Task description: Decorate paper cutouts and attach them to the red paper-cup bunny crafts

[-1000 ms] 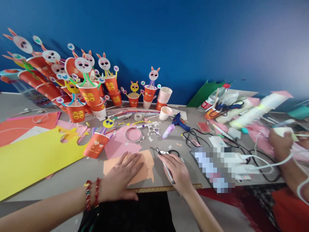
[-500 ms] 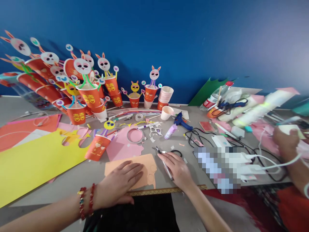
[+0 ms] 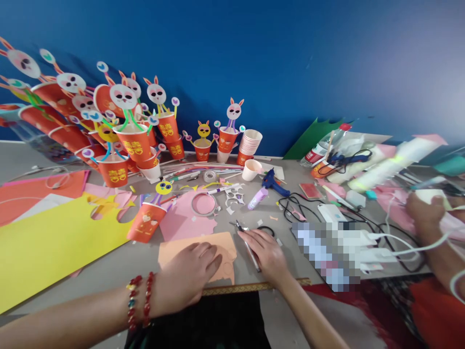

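Observation:
My left hand (image 3: 185, 274) lies over a peach-coloured card (image 3: 174, 247), its fingers bent and their tips on the card near some drawn round outlines. The thumb is mostly hidden. Red bead bracelets (image 3: 147, 298) circle that wrist. On the right, my right hand (image 3: 267, 252) is closed around a slim silver pen (image 3: 253, 257), which points down toward the table edge. Scissors (image 3: 240, 227) lie partly under the same fingers, with a black handle loop (image 3: 268, 230) showing beyond the knuckles. A patterned gold strip (image 3: 254, 287) runs along the front edge.
Orange paper cups with rabbit figures (image 3: 132, 140) crowd the back left. Yellow paper (image 3: 54, 252) covers the left side. A blue glue gun (image 3: 274, 183), a glue stick (image 3: 257, 198) and tape (image 3: 203, 204) lie ahead. Cables and a power strip (image 3: 378, 257) sit right, near another person's hand (image 3: 425, 213).
My left hand has shifted right across the peach card, and its fingers went from flat to bent. My right hand, pen and scissors stay in place.

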### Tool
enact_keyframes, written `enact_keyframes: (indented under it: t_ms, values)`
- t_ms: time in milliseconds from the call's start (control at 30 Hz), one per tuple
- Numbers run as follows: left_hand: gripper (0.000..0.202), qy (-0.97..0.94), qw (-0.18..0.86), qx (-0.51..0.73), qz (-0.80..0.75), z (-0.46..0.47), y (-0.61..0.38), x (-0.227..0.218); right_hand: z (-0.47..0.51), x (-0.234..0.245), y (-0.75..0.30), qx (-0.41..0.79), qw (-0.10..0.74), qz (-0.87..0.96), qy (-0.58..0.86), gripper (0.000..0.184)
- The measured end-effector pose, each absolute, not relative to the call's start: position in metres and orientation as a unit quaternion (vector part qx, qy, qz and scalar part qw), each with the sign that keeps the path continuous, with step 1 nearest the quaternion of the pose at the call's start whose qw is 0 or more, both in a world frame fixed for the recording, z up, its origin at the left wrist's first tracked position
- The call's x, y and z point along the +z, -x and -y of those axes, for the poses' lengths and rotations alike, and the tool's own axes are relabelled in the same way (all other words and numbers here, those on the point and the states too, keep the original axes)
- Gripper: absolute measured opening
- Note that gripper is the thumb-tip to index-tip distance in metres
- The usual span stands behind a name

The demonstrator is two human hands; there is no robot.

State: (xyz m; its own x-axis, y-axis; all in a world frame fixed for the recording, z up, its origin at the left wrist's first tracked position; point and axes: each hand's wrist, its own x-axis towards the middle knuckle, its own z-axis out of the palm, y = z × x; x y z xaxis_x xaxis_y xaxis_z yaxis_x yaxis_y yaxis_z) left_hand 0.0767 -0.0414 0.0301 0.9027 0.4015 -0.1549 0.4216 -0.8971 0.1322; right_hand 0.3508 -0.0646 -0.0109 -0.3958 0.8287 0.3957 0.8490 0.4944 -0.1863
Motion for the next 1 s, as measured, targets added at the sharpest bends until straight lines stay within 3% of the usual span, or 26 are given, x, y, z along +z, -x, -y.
enact_keyframes:
  t_ms: [333,567,1000]
  values:
    - [0.052,-0.979,0.026,-0.021,-0.2,0.048,-0.072,0.03,0.065,-0.008,-0.349,-0.019,0.221,0.834,0.505,0.04]
    - [0.018,-0.984,0.017,-0.02,-0.178,0.05,-0.075,0.028,0.065,-0.01,-0.35,-0.022,0.222,0.836,0.502,0.041]
    - [0.015,-0.983,0.038,-0.015,-0.178,0.039,-0.074,0.035,0.055,-0.002,-0.348,-0.016,0.183,0.856,0.483,0.04]
